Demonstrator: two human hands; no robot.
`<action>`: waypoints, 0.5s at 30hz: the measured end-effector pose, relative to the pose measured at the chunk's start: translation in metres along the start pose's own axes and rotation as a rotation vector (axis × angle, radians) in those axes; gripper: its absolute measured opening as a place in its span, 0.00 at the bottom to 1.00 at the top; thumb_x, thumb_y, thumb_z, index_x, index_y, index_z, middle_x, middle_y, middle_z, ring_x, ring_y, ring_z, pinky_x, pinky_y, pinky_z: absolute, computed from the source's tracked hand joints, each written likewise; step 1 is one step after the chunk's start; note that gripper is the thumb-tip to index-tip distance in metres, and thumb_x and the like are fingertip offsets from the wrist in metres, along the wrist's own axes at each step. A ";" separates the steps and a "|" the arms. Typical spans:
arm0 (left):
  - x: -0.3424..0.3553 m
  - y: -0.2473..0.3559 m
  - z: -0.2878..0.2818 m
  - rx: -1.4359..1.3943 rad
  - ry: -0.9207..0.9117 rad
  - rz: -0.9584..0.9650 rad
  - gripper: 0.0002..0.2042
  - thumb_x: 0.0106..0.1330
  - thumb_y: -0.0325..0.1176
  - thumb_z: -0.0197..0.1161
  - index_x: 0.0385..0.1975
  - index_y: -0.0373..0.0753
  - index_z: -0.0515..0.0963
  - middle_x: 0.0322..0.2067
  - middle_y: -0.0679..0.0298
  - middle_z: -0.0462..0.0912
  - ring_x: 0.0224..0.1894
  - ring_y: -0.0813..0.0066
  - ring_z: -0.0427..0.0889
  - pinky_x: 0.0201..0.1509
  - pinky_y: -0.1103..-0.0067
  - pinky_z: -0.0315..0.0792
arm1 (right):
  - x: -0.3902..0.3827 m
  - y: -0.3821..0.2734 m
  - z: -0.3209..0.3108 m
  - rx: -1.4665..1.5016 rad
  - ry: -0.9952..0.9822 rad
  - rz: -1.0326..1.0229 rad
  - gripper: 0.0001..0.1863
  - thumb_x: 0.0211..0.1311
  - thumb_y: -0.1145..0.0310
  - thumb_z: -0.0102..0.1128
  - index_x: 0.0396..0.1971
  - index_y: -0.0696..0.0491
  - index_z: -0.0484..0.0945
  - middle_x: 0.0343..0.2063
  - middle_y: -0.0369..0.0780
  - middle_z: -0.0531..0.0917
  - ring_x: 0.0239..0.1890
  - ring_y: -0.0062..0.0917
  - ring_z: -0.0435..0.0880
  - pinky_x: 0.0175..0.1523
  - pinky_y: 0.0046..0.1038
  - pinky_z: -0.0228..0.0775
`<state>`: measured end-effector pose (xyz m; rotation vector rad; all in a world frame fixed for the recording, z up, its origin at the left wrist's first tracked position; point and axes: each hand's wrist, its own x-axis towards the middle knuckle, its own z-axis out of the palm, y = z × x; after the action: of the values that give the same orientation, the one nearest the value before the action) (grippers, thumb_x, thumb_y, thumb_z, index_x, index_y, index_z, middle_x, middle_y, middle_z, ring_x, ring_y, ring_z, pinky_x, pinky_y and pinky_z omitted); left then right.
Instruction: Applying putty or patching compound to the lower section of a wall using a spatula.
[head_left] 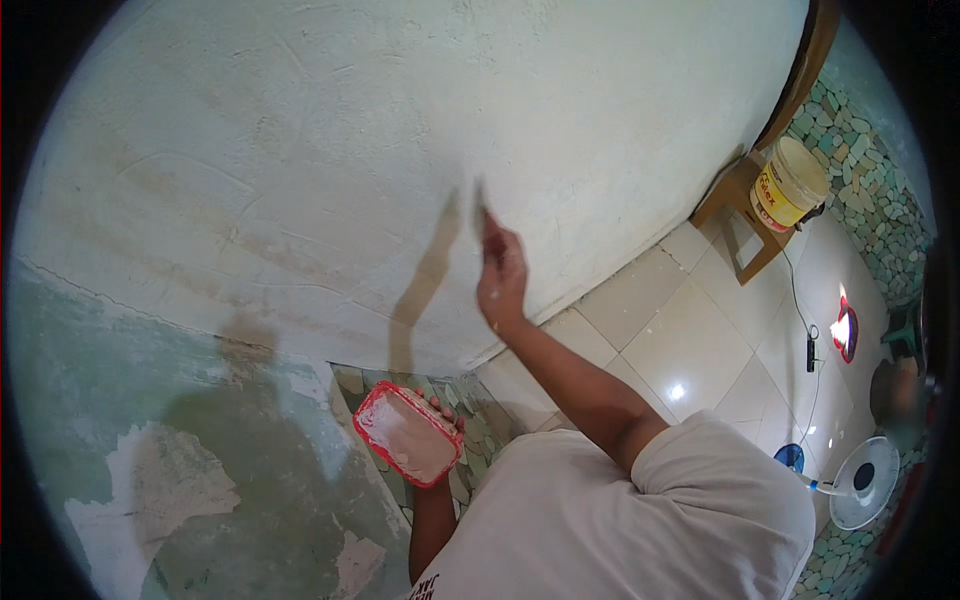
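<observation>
My left hand [442,410] holds a red-rimmed rectangular tub [375,455] from beneath and its far side. White putty-like paste [415,440] lies in the tub and smears its rim. Raised to the right of it, my right hand [503,275] is closed around a thin putty knife [480,195], whose blade is blurred by motion. The knife points up at the whitish, unevenly coated wall [300,150]. Its shadow falls on the wall just to the left. Whether the blade touches the wall I cannot tell.
Green, patchy wall surface [270,470] borders the white coat at lower left. On the right, a bucket [788,185] stands on a wooden stool [740,215]. A cable with a black socket strip [811,352] crosses the tiled floor [690,330], near a white fan [864,483].
</observation>
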<state>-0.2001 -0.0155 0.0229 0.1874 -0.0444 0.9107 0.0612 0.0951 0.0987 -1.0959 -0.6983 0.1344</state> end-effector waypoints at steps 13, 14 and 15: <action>-0.002 0.002 0.001 -0.070 0.027 0.012 0.41 0.67 0.62 0.52 0.72 0.39 0.55 0.65 0.47 0.67 0.65 0.48 0.68 0.73 0.49 0.53 | -0.008 -0.032 0.067 0.008 -0.038 -0.045 0.23 0.67 0.82 0.52 0.61 0.52 0.73 0.46 0.42 0.73 0.41 0.26 0.75 0.48 0.24 0.70; 0.000 0.004 -0.001 -0.052 0.017 0.018 0.41 0.67 0.61 0.52 0.72 0.39 0.55 0.65 0.47 0.67 0.65 0.48 0.68 0.72 0.49 0.54 | -0.013 -0.031 0.066 0.007 -0.041 -0.047 0.23 0.67 0.82 0.52 0.61 0.52 0.73 0.46 0.42 0.73 0.41 0.26 0.75 0.48 0.24 0.70; 0.001 0.004 -0.003 -0.034 0.008 0.024 0.40 0.67 0.61 0.52 0.72 0.39 0.55 0.66 0.47 0.67 0.65 0.48 0.68 0.72 0.49 0.54 | -0.017 -0.029 0.066 -0.002 -0.106 -0.047 0.23 0.67 0.81 0.51 0.61 0.51 0.73 0.47 0.42 0.73 0.42 0.27 0.76 0.49 0.24 0.70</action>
<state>-0.2032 -0.0120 0.0207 0.1520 -0.0549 0.9341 0.0027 0.1243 0.1335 -1.0791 -0.8190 0.1528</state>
